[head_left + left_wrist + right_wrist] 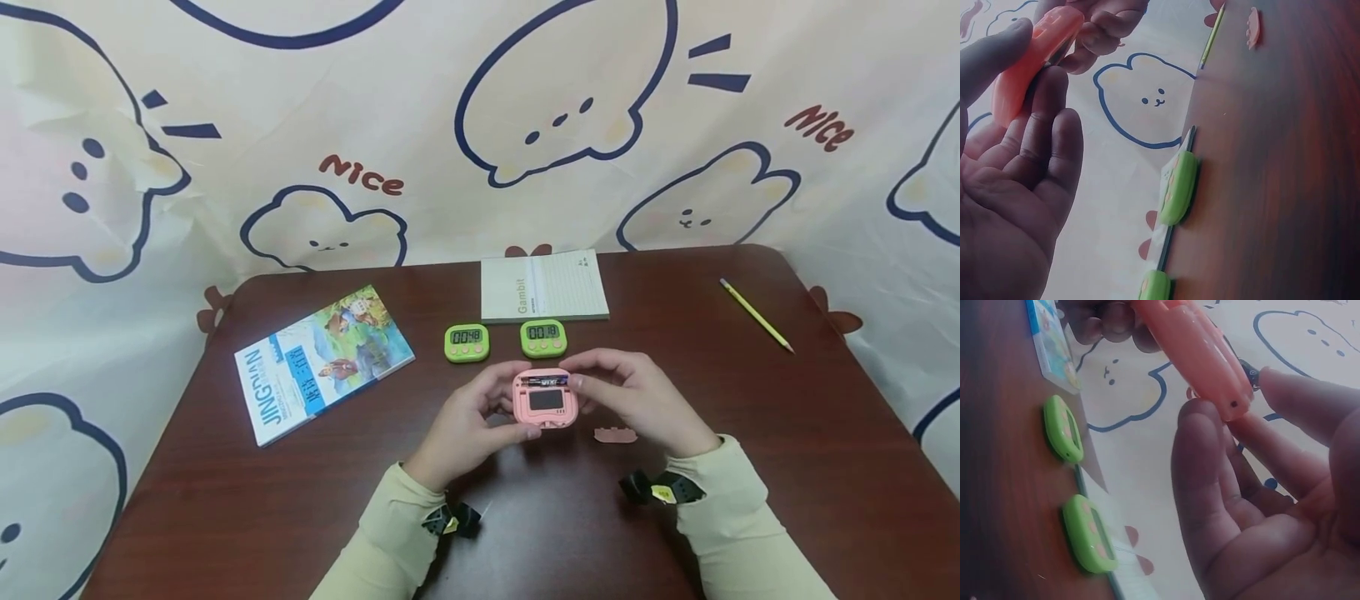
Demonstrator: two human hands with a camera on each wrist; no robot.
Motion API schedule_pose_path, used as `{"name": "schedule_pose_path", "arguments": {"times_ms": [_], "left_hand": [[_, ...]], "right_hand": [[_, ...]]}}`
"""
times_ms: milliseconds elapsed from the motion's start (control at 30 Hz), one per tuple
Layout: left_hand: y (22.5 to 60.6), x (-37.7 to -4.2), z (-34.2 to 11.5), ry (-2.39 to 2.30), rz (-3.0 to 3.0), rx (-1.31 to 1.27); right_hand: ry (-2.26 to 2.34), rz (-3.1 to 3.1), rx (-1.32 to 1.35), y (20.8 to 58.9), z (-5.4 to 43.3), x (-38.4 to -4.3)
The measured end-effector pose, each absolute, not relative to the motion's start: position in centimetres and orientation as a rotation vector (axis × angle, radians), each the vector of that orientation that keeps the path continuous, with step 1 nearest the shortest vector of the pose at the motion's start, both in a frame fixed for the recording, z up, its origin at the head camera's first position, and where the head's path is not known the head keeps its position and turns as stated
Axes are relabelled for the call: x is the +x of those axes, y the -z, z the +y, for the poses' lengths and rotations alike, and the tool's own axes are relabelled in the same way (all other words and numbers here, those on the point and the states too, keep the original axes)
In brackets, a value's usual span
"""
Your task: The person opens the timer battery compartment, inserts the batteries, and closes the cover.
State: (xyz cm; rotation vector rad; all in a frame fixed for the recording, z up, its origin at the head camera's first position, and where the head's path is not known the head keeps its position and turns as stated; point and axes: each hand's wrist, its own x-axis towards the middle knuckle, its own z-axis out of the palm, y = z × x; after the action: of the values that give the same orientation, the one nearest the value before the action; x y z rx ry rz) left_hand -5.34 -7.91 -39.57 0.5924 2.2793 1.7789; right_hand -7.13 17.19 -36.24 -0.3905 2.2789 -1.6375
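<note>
Above the middle of the table, my left hand (480,417) grips a pink timer (519,408) by its left side, thumb below and fingers at the upper edge. Its back faces up, with a dark rectangle and an uncovered slot in which a dark battery (543,381) lies. My right hand (637,396) pinches the timer's upper right corner. In the right wrist view, the thumb touches the end of the battery (1249,374), which stands slightly proud of the case, while a finger supports the other side. A small pink battery cover (615,435) lies on the table below my right hand.
Two green timers (467,343) (543,339) sit just beyond my hands. Behind them lies a pale notebook (543,287). A colourful book (322,362) is at the left, a yellow-green pencil (756,315) at the right. Printed cloth (435,100) surrounds the brown table (225,517).
</note>
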Motion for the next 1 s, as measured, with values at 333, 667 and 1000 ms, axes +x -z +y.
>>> {"name": "schedule_pose_path", "arguments": {"times_ms": [333,667,1000], "left_hand": [[39.38,-5.18,-7.90,-1.745,2.277,0.602],[39.45,-5.02,-7.87,-1.770,2.266,0.635],[39.42,-4.97,-7.75,-1.765,2.290,0.640]], "right_hand": [[1.759,2.140,-0.278,36.92,17.11,-7.21],[1.865,2.052,-0.221,36.82,16.71,-6.96],[1.857,2.152,-0.238,36.80,16.24,-6.71]]}}
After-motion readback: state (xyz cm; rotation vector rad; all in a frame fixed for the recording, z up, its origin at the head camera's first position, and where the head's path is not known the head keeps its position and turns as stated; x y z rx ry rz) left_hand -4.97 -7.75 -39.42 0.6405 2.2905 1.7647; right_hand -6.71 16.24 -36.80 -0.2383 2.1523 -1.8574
